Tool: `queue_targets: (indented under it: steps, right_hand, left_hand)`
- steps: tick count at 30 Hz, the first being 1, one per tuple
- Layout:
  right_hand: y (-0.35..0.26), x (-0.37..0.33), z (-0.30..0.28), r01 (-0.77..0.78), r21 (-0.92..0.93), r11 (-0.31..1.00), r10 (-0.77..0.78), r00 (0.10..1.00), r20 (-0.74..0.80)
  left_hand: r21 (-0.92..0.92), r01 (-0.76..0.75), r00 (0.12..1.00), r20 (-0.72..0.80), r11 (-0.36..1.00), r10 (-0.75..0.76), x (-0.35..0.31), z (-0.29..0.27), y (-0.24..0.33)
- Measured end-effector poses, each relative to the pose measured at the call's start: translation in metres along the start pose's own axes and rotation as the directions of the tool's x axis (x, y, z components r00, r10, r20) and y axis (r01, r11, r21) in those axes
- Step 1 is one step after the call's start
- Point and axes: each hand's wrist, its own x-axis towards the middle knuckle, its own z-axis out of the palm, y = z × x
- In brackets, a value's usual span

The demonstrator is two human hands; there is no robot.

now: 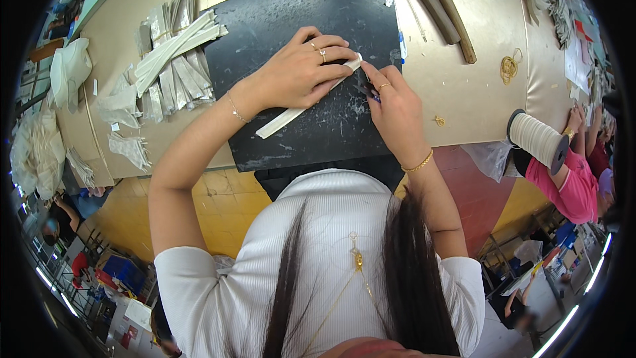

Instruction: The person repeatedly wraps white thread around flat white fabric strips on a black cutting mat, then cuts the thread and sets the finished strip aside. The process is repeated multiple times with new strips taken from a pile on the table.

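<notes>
A narrow white fabric strip (285,119) lies slantwise across a black board (265,20). My left hand (305,69) rests over its upper part, the fingers bent and pressing the strip down near its far end. Close by on the right, my right hand (397,103) is closed, with thumb and index finger at the strip's tip. A small dark tool (366,89) with a bit of blue shows at the inner side of that hand; most of it is hidden by the fingers, so its kind is unclear.
Bundled pale strips (175,59) lie left of the board. Two brown rods (440,10), yellow rubber bands (509,68) and a spool of white cord (538,139) are on the right. A person in a pink top (570,189) sits at the right, with other people's hands nearby.
</notes>
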Motion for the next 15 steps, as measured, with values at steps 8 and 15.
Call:
queue_targets:
  steps: [8,15]
  right_hand:
    - [-0.0024,-0.0017,0.0018,0.005,-0.078,0.997,-0.003,1.0,0.028]
    - [-0.0057,-0.0019,0.0022,0.002,-0.076,0.997,-0.002,1.0,0.005]
  left_hand:
    - [0.0,-0.006,1.0,-0.013,1.0,0.006,0.0005,0.0009,-0.0004]
    - [0.036,-0.017,1.0,0.001,0.999,0.017,0.0,0.0018,-0.0005]
